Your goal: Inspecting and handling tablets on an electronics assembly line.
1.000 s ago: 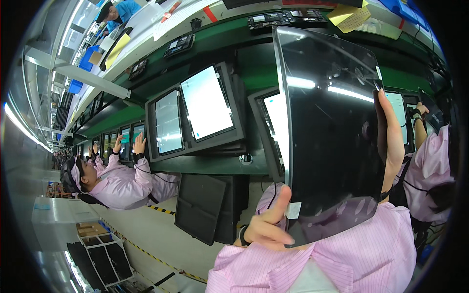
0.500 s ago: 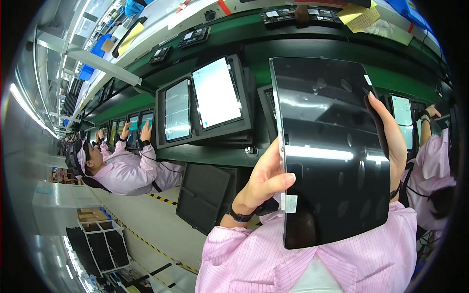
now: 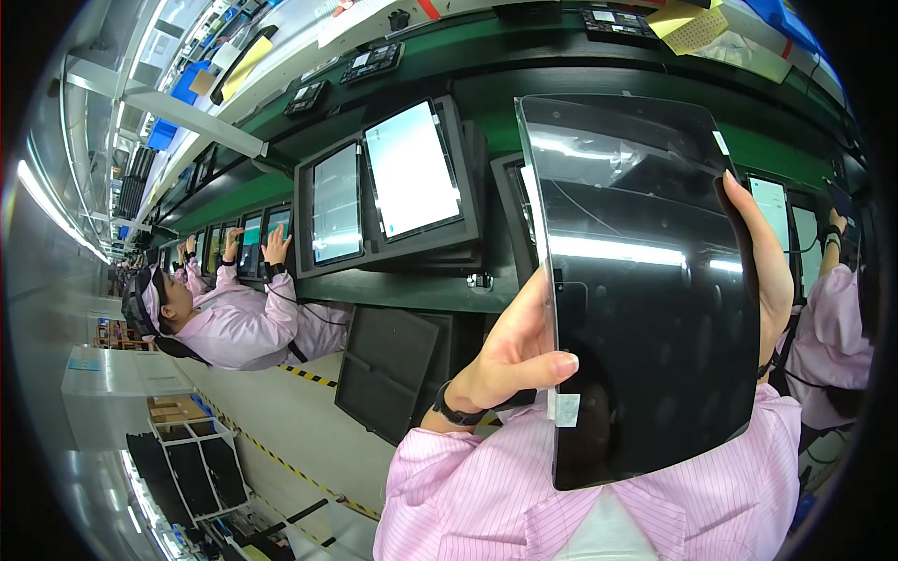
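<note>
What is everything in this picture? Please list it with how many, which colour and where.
Glossy panel: one, black, between the wearer's hands
Screens: at least three, pale, left and right of the panel
Trays: at least three, black, under screens and lower down
Bench: one, green, behind the panel
Device parts: at least three, mostly black, toward the top
Sheets: at least two, yellow, upper left and upper right
Co-workers: at least two, pink tops, both sides
Floor tape: yellow and black, lower left
Left hand: one, bare, panel's left edge
Right hand: one, bare, panel's right edge
</note>
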